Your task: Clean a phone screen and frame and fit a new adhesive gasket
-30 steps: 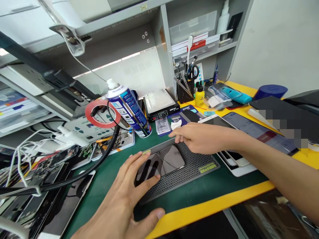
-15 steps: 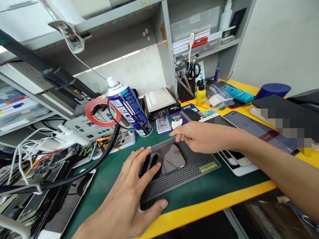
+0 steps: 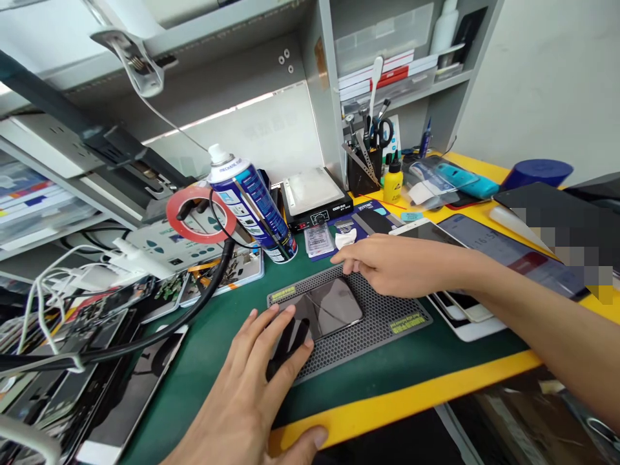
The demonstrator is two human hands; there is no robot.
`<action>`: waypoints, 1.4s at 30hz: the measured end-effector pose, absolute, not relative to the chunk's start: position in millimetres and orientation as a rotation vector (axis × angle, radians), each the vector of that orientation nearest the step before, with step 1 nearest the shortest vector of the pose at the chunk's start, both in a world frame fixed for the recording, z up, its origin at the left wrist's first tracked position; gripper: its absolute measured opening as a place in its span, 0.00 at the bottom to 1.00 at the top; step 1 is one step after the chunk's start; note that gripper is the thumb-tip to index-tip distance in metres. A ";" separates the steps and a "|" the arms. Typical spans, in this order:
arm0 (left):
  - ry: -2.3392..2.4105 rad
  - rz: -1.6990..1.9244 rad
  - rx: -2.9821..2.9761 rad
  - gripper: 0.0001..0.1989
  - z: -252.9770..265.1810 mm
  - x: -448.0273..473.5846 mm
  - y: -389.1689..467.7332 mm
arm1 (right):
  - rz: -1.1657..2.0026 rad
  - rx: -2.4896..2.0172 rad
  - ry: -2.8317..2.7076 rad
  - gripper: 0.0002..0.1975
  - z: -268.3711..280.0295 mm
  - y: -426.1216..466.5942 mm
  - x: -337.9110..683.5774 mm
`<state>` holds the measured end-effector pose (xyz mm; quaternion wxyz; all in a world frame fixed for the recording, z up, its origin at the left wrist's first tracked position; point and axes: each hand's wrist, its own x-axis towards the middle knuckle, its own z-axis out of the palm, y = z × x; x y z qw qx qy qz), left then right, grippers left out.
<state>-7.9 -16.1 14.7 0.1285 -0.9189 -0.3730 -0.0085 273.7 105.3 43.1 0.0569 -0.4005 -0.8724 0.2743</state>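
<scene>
A dark smartphone (image 3: 334, 303) lies screen up on a grey honeycomb-patterned mat (image 3: 382, 310). My left hand (image 3: 247, 387) is spread over the phone's left end, its thumb out by the yellow table edge; whether the fingertips touch the glass I cannot tell. Beyond the phone, my right hand (image 3: 387, 261) hovers at the mat's far edge with its fingers curled together. Whatever those fingers may hold is hidden. Just past them a crumpled white piece (image 3: 345, 238) lies by a dark blue card (image 3: 371, 218).
A spray can (image 3: 254, 206) leans behind the mat, near a red tape roll (image 3: 201, 216). A black heating plate unit (image 3: 317, 200), yellow bottle (image 3: 392, 179) and tool holder (image 3: 364, 171) stand at the back. Phone screens (image 3: 140, 381) pile up left; tablets (image 3: 513, 255) lie right.
My left hand has drawn back toward the near edge, baring more of the phone and the mat's far-left corner. My right hand stays nearly the same.
</scene>
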 end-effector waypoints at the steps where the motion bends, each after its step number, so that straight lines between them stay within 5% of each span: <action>1: -1.095 -0.024 -2.665 0.31 14.4 -9.6 -16.5 | 0.832 -1.210 -2.648 0.28 43.0 105.1 273.9; 13: -1.222 -0.081 -2.647 0.29 16.6 -23.7 -24.3 | 0.756 -1.145 -2.650 0.27 39.4 105.6 275.3; 30: -1.323 -0.060 -2.636 0.40 -0.9 -10.3 -27.4 | 0.766 -1.212 -2.634 0.27 38.6 105.1 274.9; 42: -1.390 -0.144 -2.560 0.28 3.7 -16.6 -34.8 | 0.767 -1.220 -2.633 0.26 37.6 105.5 274.9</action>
